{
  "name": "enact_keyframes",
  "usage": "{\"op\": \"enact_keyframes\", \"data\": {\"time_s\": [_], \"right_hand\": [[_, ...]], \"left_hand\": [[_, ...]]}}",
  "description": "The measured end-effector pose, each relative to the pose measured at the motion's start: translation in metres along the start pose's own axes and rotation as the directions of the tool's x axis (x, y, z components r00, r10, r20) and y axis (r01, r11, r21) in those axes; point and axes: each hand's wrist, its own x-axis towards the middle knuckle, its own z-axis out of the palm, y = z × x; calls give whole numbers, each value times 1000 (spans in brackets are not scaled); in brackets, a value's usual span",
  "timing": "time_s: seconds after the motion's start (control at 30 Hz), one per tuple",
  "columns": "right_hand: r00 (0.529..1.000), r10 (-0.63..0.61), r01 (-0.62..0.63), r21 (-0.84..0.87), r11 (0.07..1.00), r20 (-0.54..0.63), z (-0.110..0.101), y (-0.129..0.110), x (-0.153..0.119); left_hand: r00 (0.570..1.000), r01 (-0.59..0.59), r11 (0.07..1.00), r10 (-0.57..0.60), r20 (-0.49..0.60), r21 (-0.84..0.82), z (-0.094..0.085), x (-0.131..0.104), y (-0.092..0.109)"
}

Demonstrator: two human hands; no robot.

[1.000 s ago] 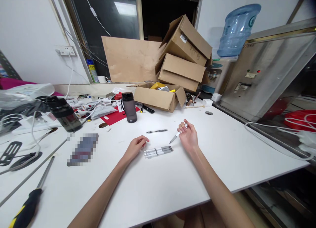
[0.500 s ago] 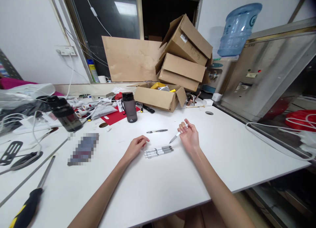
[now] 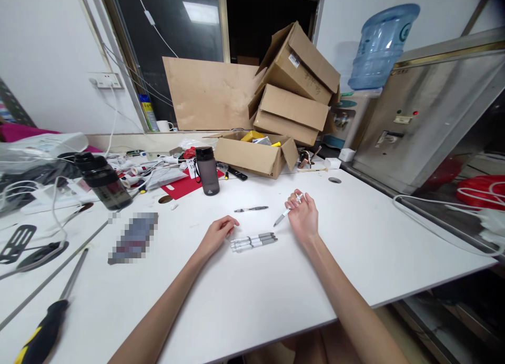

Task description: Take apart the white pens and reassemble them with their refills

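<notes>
My right hand (image 3: 304,216) is raised over the white table with its palm side showing. Its fingers are closed around a white and grey pen (image 3: 281,218), whose tip points down to the left. Below that tip, several similar pens (image 3: 254,241) lie side by side on the table. My left hand (image 3: 218,234) rests at their left end, loosely bent, fingers slightly apart and nothing held. Farther back, a single darker pen (image 3: 251,209) lies alone, touched by neither hand.
A dark bottle (image 3: 207,172) stands behind the pens, with an open cardboard box (image 3: 252,159) beyond it. A screwdriver (image 3: 49,322), a pixelated flat item (image 3: 134,238) and a tilted black bottle (image 3: 104,182) are at left. Cables clutter the back left; the table edge (image 3: 276,345) is near me.
My right hand has shifted very slightly with the pen, its tip now a little higher and farther right. My left hand and the pens on the table stay put.
</notes>
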Motion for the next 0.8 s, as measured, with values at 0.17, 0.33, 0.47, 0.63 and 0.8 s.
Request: {"op": "enact_keyframes", "data": {"time_s": [0.17,0.33,0.47,0.63,0.8], "right_hand": [[984,-114,157,-354,922,138,-1,14,-4],[919,-17,308,-691,654,393,8,23,-21],[865,117,350,-754,557,488,13,24,-30],[824,207,357,-767,534,528,13,32,-34],[803,252,351,-771,531,539,13,38,-37]], "left_hand": [[1000,-26,997,26,-3,-69,1,-1,2],[996,-83,986,87,21,-144,3,-4,16],[989,-115,975,131,70,-187,7,-8,26],[980,-121,972,149,132,-200,14,-11,28],[980,-147,981,162,113,-128,15,-11,27]]}}
